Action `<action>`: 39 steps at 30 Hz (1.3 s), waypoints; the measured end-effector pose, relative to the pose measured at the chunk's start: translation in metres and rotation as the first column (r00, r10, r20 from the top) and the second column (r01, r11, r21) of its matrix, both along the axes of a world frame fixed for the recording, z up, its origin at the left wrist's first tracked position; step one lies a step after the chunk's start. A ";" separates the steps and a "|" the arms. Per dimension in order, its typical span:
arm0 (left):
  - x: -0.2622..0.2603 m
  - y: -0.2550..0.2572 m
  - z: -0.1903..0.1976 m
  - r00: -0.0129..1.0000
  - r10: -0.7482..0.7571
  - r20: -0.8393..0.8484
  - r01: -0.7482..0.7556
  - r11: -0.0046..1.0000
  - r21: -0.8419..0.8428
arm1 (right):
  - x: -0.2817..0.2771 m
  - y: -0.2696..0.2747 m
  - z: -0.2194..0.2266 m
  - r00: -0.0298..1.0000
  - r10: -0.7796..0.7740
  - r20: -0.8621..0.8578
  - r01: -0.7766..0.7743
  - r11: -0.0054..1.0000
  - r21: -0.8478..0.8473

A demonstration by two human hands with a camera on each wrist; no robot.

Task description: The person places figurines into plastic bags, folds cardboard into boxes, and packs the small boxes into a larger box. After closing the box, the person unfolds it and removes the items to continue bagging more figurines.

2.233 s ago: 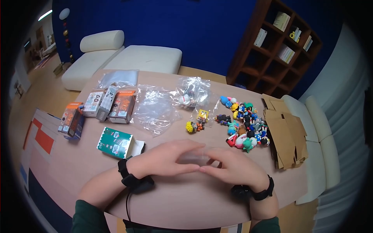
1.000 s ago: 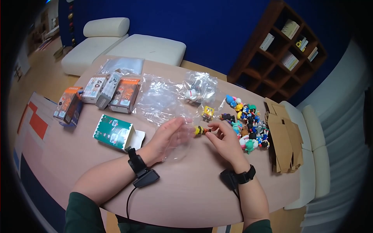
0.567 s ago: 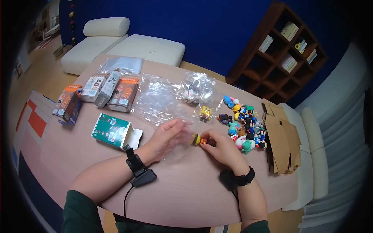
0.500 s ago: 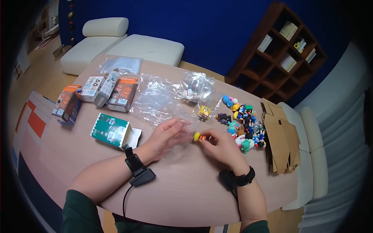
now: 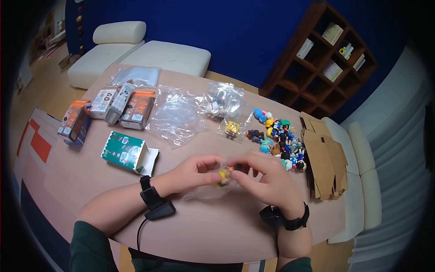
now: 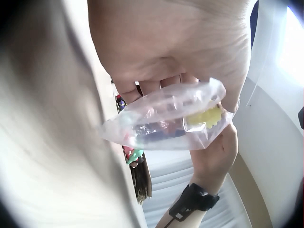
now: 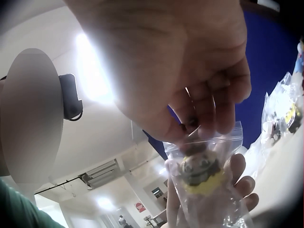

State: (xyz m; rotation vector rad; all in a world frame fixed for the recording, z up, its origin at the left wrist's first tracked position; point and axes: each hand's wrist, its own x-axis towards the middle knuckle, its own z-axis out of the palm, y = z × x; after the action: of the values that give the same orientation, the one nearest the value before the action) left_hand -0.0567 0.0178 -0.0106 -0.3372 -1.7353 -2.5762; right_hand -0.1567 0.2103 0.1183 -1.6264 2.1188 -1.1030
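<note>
In the head view my left hand [image 5: 192,174] holds a small clear zip bag [image 5: 204,194] low over the table, its thumb pressed on the plastic. A yellow-haired toy figure [image 5: 224,176] is head down in the bag's mouth. My right hand [image 5: 272,179] pinches the figure's lower end at the opening, as the right wrist view shows; there the figure's face [image 7: 197,168] shows through the plastic under the zip strip. In the left wrist view the bag [image 6: 161,109] hangs before the palm, with yellow hair [image 6: 205,118] visible inside.
Several toy figures [image 5: 287,143] lie heaped on the right, beside flattened cardboard [image 5: 324,158]. Beyond the hands are a bagged yellow figure [image 5: 232,129], a bagged white figure [image 5: 212,109] and clear bags [image 5: 176,113]. A green box [image 5: 124,150] and other boxes [image 5: 137,109] stand left.
The right hand has lifted the yellow-haired figure off the table and brought it head first into the zip bag. The left hand has turned, its thumb now on the bag.
</note>
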 end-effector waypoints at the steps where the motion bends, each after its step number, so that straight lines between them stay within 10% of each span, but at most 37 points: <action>1: 0.001 -0.001 -0.004 0.999 -0.031 0.037 0.031 0.999 -0.004 | 0.003 -0.001 0.001 0.990 -0.053 0.127 0.050 0.998 0.026; 10: -0.002 0.002 0.002 0.984 -0.171 0.042 0.148 0.932 0.332 | -0.015 0.005 -0.020 0.998 -0.001 -0.059 0.006 0.996 0.084; 16: -0.003 0.011 0.005 0.993 -0.031 0.113 0.041 0.996 -0.080 | -0.012 0.001 -0.011 0.957 -0.280 -0.079 0.272 0.958 -0.095; 22: -0.002 0.005 0.002 0.982 -0.119 0.147 0.086 0.973 0.214 | -0.029 -0.009 -0.037 0.921 -0.386 0.053 0.390 0.907 -0.157; 25: 0.000 0.004 0.008 0.976 -0.110 0.186 0.076 0.981 0.180 | -0.034 -0.014 -0.054 0.739 -0.161 0.654 0.265 0.962 -0.064; 35: 0.000 0.007 0.005 0.965 -0.117 0.234 0.082 0.985 0.151 | -0.043 -0.022 -0.088 0.530 -0.188 0.827 0.534 0.832 -0.153; 39: -0.002 0.007 0.000 0.981 0.129 0.146 -0.126 0.992 -0.025 | -0.035 -0.025 -0.092 0.521 -0.131 0.843 0.476 0.865 -0.160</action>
State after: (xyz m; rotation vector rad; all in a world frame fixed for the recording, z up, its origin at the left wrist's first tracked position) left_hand -0.0585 0.0253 -0.0106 -0.0337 -1.7589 -2.5560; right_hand -0.1918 0.1857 0.0268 -0.5318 1.5934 -1.9909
